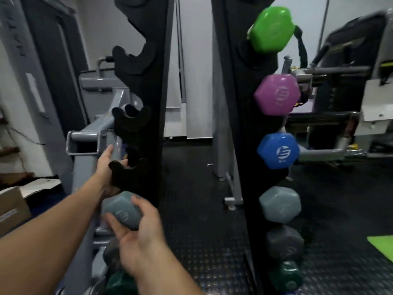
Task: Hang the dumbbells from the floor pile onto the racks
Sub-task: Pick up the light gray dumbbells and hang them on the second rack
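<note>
Two tall black racks stand ahead. The left rack has bare hooks along its left edge. The right rack carries a column of dumbbells: green, purple, blue, light grey, dark grey and dark green. My right hand grips the near head of a light grey dumbbell just below the left rack's lower hook. My left hand reaches behind that hook; its fingers are partly hidden, and I cannot see what they hold.
A grey steel machine frame stands just left of the left rack. Below my hands sit a dark grey dumbbell and a dark green one. Cardboard boxes lie at far left, a green mat at right on black studded flooring.
</note>
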{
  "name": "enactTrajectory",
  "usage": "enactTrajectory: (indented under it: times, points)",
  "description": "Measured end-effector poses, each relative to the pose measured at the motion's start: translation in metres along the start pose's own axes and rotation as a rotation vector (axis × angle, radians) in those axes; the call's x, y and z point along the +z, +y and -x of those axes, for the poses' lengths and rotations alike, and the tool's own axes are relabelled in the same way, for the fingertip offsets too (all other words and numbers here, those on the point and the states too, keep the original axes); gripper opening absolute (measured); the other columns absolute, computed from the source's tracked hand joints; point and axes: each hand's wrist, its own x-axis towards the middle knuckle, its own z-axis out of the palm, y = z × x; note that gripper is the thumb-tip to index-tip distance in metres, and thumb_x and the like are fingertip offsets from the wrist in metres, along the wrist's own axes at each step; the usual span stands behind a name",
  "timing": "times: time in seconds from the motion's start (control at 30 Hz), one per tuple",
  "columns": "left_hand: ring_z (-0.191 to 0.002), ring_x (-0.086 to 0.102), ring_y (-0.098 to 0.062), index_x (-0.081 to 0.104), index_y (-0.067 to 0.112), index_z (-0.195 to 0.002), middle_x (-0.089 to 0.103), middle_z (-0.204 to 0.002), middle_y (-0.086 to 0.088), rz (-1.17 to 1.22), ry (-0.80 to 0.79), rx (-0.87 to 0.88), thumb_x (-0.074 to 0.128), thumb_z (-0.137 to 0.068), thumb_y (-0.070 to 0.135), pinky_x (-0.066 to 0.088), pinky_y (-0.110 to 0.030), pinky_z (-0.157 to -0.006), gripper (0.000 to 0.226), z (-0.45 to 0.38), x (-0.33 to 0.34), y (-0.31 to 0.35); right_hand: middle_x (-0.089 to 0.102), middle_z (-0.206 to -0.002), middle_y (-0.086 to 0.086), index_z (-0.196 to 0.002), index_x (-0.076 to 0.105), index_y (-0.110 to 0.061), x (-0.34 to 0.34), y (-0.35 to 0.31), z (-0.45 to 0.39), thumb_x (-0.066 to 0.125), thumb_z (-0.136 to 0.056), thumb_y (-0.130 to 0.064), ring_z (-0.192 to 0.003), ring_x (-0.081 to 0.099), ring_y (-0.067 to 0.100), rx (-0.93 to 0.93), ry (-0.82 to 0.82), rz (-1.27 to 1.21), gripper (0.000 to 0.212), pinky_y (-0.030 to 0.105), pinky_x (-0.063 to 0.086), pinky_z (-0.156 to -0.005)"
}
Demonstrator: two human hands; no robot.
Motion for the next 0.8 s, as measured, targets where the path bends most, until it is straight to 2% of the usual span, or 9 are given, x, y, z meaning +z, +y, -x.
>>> enactTrajectory:
  times: [0.07, 0.13, 0.2, 0.33, 0.43, 0.53, 0.63, 0.73, 0.8]
  points:
    - [-0.061, 0.073, -0.025, 0.068, 0.01, -0.098, 0.075, -0.074, -0.013, -0.094, 0.057, -0.007, 0.03, -0.092, 0.073, 0.056, -0.026, -0.061, 0.074, 0.007, -0.002, -0.003, 0.072, -0.073, 0.019, -0.1, 0.068, 0.005, -0.011, -0.01, 0.004, 0.065, -0.09, -0.009, -0.071, 0.064, 0.034, 0.008, -0.012, 0.07, 0.018, 0.036, 0.059, -0.054]
    - [-0.055, 0.072, -0.019, 0.077, 0.011, -0.076, 0.074, -0.067, -0.008, -0.096, 0.082, 0.017, 0.027, -0.099, 0.064, 0.053, -0.02, -0.053, 0.076, 0.017, 0.002, -0.005, 0.068, -0.057, 0.018, -0.09, 0.065, 0.007, -0.01, -0.015, 0.009, 0.059, -0.094, -0.014, -0.067, 0.06, 0.035, 0.052, -0.001, 0.14, 0.022, 0.036, 0.057, -0.06]
    - [-0.052, 0.07, -0.013, 0.077, 0.012, -0.059, 0.072, -0.06, -0.003, -0.081, 0.083, 0.139, 0.024, -0.104, 0.052, 0.052, -0.021, -0.06, 0.081, 0.026, 0.007, -0.011, 0.065, -0.07, 0.021, -0.093, 0.061, 0.008, -0.009, -0.018, 0.011, 0.058, -0.095, -0.018, -0.068, 0.058, 0.037, 0.081, 0.027, 0.17, 0.027, 0.039, 0.055, -0.068]
    - [-0.058, 0.068, -0.017, 0.067, 0.011, -0.083, 0.071, -0.063, -0.007, -0.004, 0.138, 0.092, 0.026, -0.106, 0.047, 0.052, -0.022, -0.061, 0.059, 0.034, 0.014, -0.013, 0.056, -0.097, 0.022, -0.095, 0.058, 0.005, -0.014, -0.026, 0.008, 0.057, -0.096, -0.019, -0.087, 0.059, 0.042, 0.06, 0.032, 0.221, 0.023, 0.046, 0.055, -0.08]
    - [-0.045, 0.065, -0.01, 0.071, 0.014, -0.071, 0.067, -0.054, -0.004, 0.017, 0.114, 0.096, 0.025, -0.107, 0.046, 0.047, -0.015, -0.043, 0.066, 0.046, 0.008, -0.023, 0.056, -0.096, 0.022, -0.095, 0.057, 0.004, -0.018, -0.027, 0.011, 0.055, -0.097, -0.02, -0.079, 0.061, 0.038, 0.087, 0.002, 0.319, 0.025, 0.04, 0.057, -0.072]
    - [-0.055, 0.069, -0.011, 0.078, 0.018, -0.066, 0.071, -0.062, -0.002, 0.011, 0.081, 0.08, 0.026, -0.105, 0.05, 0.052, -0.017, -0.05, 0.073, 0.058, 0.008, -0.026, 0.058, -0.091, 0.024, -0.094, 0.055, -0.001, -0.024, -0.032, 0.012, 0.051, -0.097, -0.026, -0.072, 0.06, 0.034, 0.095, 0.0, 0.543, 0.025, 0.036, 0.055, -0.062]
    - [-0.076, 0.073, -0.017, 0.077, 0.022, -0.09, 0.077, -0.08, -0.004, -0.085, 0.052, 0.078, 0.028, -0.103, 0.056, 0.058, -0.024, -0.062, 0.061, 0.08, 0.003, -0.03, 0.061, -0.087, 0.023, -0.1, 0.054, -0.006, -0.028, -0.042, 0.016, 0.051, -0.096, -0.028, -0.074, 0.062, 0.034, 0.042, 0.045, 0.764, 0.023, 0.037, 0.054, -0.063]
    - [-0.065, 0.072, -0.012, 0.073, 0.043, -0.049, 0.075, -0.067, 0.005, -0.179, -0.007, 0.101, 0.024, -0.111, 0.035, 0.057, -0.022, -0.06, 0.08, 0.098, 0.002, -0.035, 0.062, -0.092, 0.021, -0.108, 0.054, -0.008, -0.026, -0.049, 0.021, 0.055, -0.095, -0.03, -0.079, 0.066, 0.036, -0.039, 0.061, 0.867, 0.026, 0.036, 0.055, -0.06]
    - [-0.075, 0.073, -0.018, 0.078, 0.03, -0.056, 0.077, -0.079, -0.001, -0.222, 0.034, 0.126, 0.031, -0.108, 0.043, 0.056, -0.026, -0.069, 0.071, 0.103, 0.0, -0.034, 0.064, -0.099, 0.022, -0.113, 0.056, -0.008, -0.025, -0.047, 0.022, 0.057, -0.093, -0.035, -0.088, 0.067, 0.038, -0.076, 0.053, 0.917, 0.034, 0.035, 0.057, -0.062]
